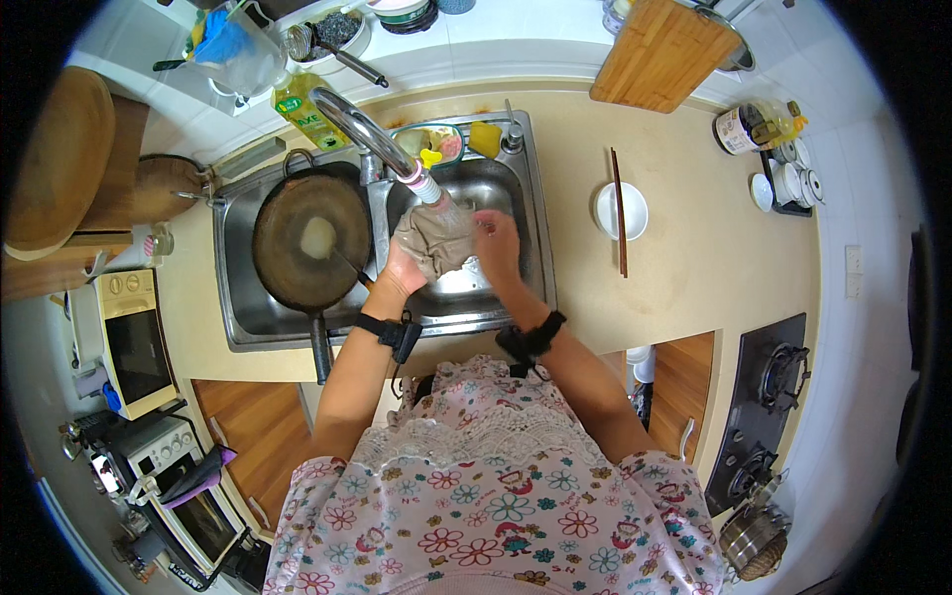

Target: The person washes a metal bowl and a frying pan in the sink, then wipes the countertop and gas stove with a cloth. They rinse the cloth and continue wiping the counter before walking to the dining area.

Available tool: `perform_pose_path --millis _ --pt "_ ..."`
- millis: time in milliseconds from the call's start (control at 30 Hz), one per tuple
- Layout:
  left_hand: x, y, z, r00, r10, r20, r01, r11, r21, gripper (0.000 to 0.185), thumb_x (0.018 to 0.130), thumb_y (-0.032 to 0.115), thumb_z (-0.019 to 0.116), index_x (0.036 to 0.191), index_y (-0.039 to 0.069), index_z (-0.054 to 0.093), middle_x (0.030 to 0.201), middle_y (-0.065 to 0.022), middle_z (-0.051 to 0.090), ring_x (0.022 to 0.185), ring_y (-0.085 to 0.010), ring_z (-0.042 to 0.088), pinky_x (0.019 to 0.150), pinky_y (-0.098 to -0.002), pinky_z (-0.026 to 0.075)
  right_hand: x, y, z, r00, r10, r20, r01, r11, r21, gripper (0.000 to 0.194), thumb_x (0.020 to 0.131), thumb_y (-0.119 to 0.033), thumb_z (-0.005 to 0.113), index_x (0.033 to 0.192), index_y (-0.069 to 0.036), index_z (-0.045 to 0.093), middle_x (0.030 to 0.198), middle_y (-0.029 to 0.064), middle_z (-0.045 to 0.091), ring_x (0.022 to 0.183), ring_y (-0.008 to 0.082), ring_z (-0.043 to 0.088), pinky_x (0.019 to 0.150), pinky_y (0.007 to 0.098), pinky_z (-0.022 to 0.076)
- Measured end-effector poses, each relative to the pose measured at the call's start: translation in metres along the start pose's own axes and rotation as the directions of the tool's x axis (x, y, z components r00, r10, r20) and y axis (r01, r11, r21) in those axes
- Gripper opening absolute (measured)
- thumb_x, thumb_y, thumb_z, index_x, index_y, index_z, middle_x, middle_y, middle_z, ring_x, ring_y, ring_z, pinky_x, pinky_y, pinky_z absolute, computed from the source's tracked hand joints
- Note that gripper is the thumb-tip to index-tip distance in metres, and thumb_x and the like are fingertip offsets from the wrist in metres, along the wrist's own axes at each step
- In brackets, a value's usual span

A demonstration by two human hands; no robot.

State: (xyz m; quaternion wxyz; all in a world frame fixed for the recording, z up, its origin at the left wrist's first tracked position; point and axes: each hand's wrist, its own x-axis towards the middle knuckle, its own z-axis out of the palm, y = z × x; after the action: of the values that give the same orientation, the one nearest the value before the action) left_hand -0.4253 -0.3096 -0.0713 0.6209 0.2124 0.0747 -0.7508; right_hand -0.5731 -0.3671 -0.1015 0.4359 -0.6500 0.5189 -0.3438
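Observation:
Over the right basin of the steel double sink [549, 260], my left hand [405, 269] holds a wet grey-brown cloth [435, 242] from its left side. The faucet [364, 134] arches above, and its nozzle sends water onto the cloth. My right hand [497, 242] is at the cloth's right edge, its fingers curled and slightly blurred; whether it grips the cloth cannot be told. A wok [286, 230] with some liquid in its bottom sits in the left basin, its handle over the front rim.
Behind the sink stand a dish soap bottle [309, 111], a dish with sponges [450, 141] and a yellow sponge [485, 139]. On the right counter, chopsticks [616, 186] lie across a white bowl [634, 212]. A cutting board [662, 56] leans farther back; a gas stove [755, 416] is at right.

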Motion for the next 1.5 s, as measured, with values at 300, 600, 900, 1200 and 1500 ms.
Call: perform_pose_path --millis 300,600,900,1200,1500 --pt "-0.024 0.025 0.017 0.990 -0.135 -0.033 0.137 0.988 0.066 0.050 0.096 0.038 0.044 0.128 -0.001 0.050 0.124 -0.0176 0.058 0.109 -0.0304 0.060 0.095 -0.0460 0.049 0.033 0.020 0.020 0.433 0.230 0.871 -0.892 0.248 0.378 0.058 0.094 -0.058 0.044 0.122 -0.008 0.056 0.114 0.0093 0.064 0.106 0.0245 0.061 0.093 0.0433 0.0480" --pt "-0.043 0.032 -0.020 0.957 -0.131 -0.259 0.171 0.975 0.139 0.063 0.102 0.043 0.018 0.135 -0.007 0.040 0.131 -0.0231 0.052 0.118 -0.0363 0.055 0.098 -0.0491 0.047 0.063 0.041 0.041 0.899 0.254 0.357 -0.242 0.967 -0.078 0.034 0.083 -0.024 0.064 0.090 0.008 0.063 0.087 0.0219 0.067 0.085 0.0344 0.066 0.076 0.0436 0.0522" --pt "-0.044 0.043 -0.061 0.838 0.476 -0.265 0.009 0.474 0.880 0.024 0.087 0.018 0.069 0.098 -0.003 0.066 0.087 -0.0036 0.069 0.073 -0.0118 0.061 0.068 -0.0220 0.046 0.086 0.039 -0.023 0.940 0.126 0.316 0.013 0.915 -0.404 0.053 0.068 -0.031 0.082 0.097 0.008 0.063 0.092 0.0272 0.064 0.089 0.0376 0.063 0.077 0.0414 0.0488" --pt "-0.022 0.039 -0.076 0.501 0.829 -0.249 0.079 0.243 0.967 0.047 0.098 0.036 0.051 0.078 -0.005 0.064 0.070 -0.0127 0.063 0.066 -0.0194 0.058 0.065 -0.0365 0.046 0.075 0.042 -0.036 0.627 -0.230 0.744 0.532 0.825 -0.193 0.033 0.078 -0.027 0.075 0.089 0.003 0.067 0.084 0.0129 0.064 0.078 0.0229 0.060 0.070 0.0359 0.0467" --pt "0.029 -0.043 -0.045 0.722 0.288 -0.629 -0.138 0.951 0.278 0.034 0.098 0.035 0.047 0.124 0.014 0.049 0.123 -0.0063 0.057 0.114 -0.0263 0.053 0.094 -0.0429 0.044 0.038 0.009 0.035 0.823 0.288 0.489 -0.562 0.538 0.629 0.031 0.097 -0.028 0.051 0.096 0.003 0.057 0.088 0.0070 0.061 0.065 0.0154 0.056 0.063 0.0336 0.0472"
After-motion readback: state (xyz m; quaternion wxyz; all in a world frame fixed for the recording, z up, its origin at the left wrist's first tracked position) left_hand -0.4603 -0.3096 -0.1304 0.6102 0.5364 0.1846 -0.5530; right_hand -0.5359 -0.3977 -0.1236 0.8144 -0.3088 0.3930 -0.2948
